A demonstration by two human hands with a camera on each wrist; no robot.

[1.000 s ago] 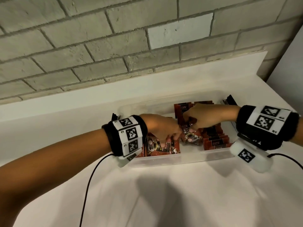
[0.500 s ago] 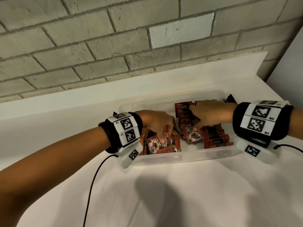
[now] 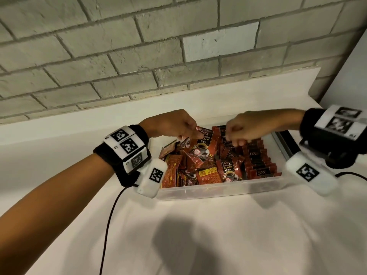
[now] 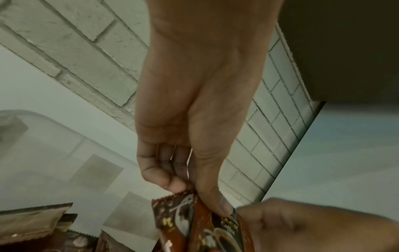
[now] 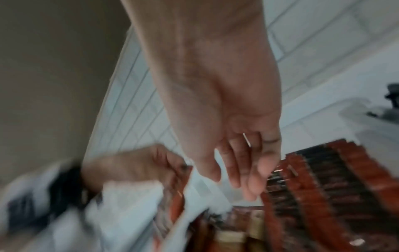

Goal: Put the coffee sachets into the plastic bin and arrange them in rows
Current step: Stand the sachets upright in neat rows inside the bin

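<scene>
A clear plastic bin [image 3: 218, 190] on the white counter holds several red coffee sachets. At its right side sachets stand on edge in a neat row [image 3: 260, 163]; the left and middle hold a loose pile [image 3: 190, 169]. My left hand [image 3: 188, 132] pinches the top corner of one sachet [image 3: 203, 144] and holds it up over the pile; the left wrist view shows thumb and finger on this sachet [image 4: 194, 226]. My right hand [image 3: 236, 136] hovers just right of it, above the row, fingers loosely curled and holding nothing. The right wrist view is blurred; that hand [image 5: 235, 173] is bare.
A grey brick wall [image 3: 139, 56] rises behind the white counter's raised back ledge [image 3: 99, 120]. A dark strip [image 3: 286, 143] lies right of the bin. A black cable [image 3: 108, 225] runs from my left wrist across the counter [image 3: 218, 235] in front.
Both hands have risen out of the bin. My left hand has lifted one sachet off the pile; my right hand has left the sachets it was touching.
</scene>
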